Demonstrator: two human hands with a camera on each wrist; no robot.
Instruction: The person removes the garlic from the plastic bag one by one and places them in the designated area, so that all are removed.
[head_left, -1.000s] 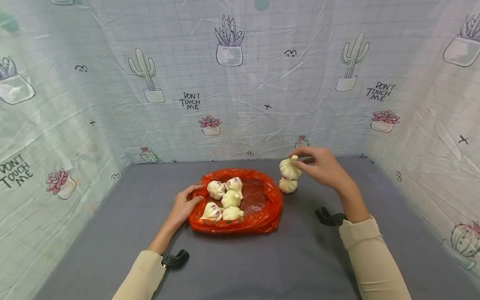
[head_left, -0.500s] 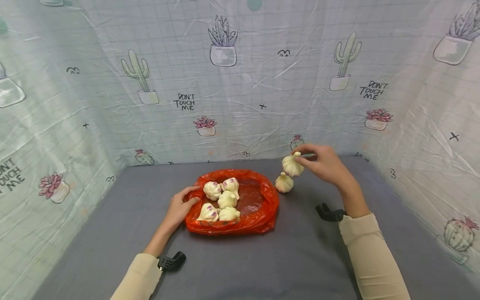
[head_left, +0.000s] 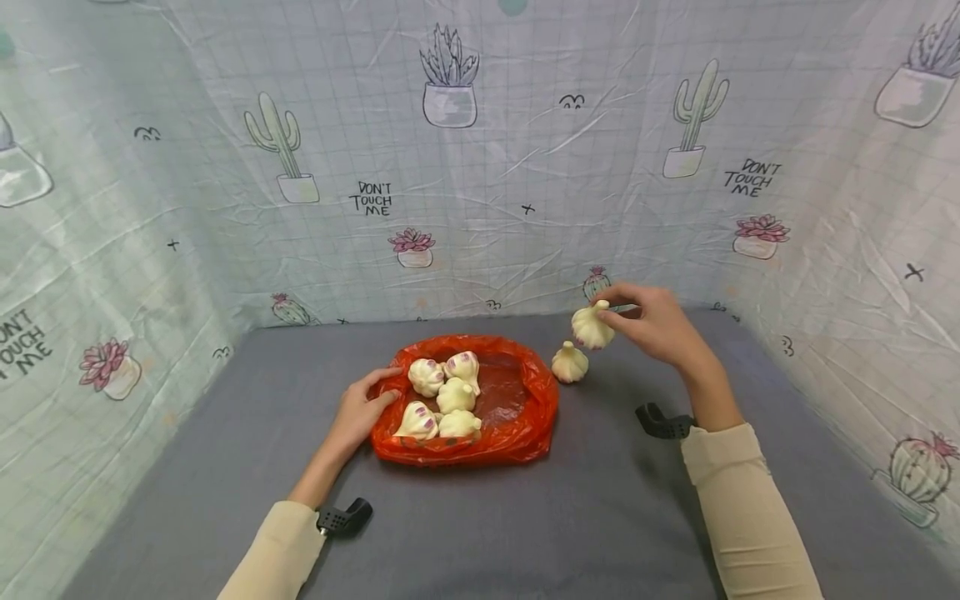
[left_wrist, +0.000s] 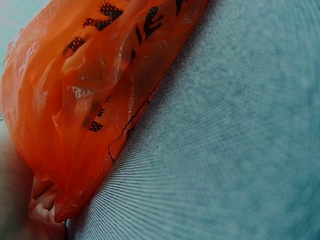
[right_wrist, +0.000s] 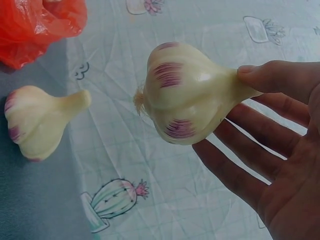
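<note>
cream, purple-streaked garlic bulb [head_left: 591, 330], neck upward: right hand [head_left: 654, 323] is pinching it there, just right of the crinkled red plastic bag [head_left: 542, 421]; left hand [head_left: 358, 410] is gripping its left rim.

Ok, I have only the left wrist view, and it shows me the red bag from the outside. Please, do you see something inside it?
Observer: Yes, in the head view five garlic bulbs show inside the red bag.
Operator: Thank you. And what does the right hand hold?
Observer: The right hand pinches another bulb by its neck.
Operator: Is there also one lying outside, not held?
Observer: One loose bulb sits on the grey table, neck up.
</note>
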